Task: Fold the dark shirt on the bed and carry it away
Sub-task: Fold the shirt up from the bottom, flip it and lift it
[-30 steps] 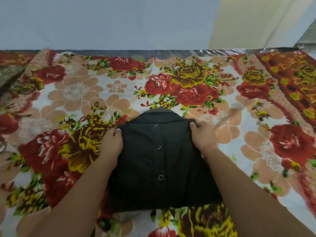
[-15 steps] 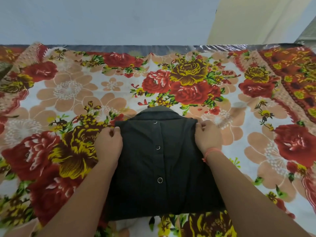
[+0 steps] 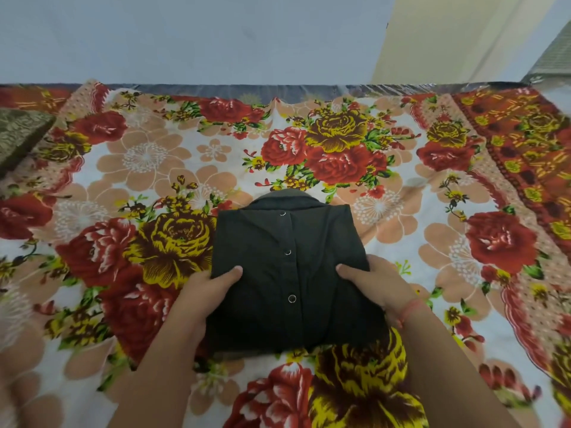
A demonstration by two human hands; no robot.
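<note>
The dark shirt (image 3: 287, 273) lies folded into a compact rectangle on the floral bed sheet (image 3: 148, 168), collar at the far end and snap buttons running down its middle. My left hand (image 3: 204, 288) grips the shirt's left edge, thumb on top and fingers tucked under the fabric. My right hand (image 3: 374, 285), with a red thread round the wrist, grips the right edge the same way. The near half of the bundle looks slightly raised between both hands.
The bed's far edge (image 3: 278, 88) runs along a pale wall (image 3: 185, 35). A brown patterned cushion (image 3: 18, 134) sits at the far left. An orange-red patterned border (image 3: 531, 143) covers the bed's right side.
Both hands slid from the shirt's far corners near the collar back to its middle side edges and now hold it with thumbs on top.
</note>
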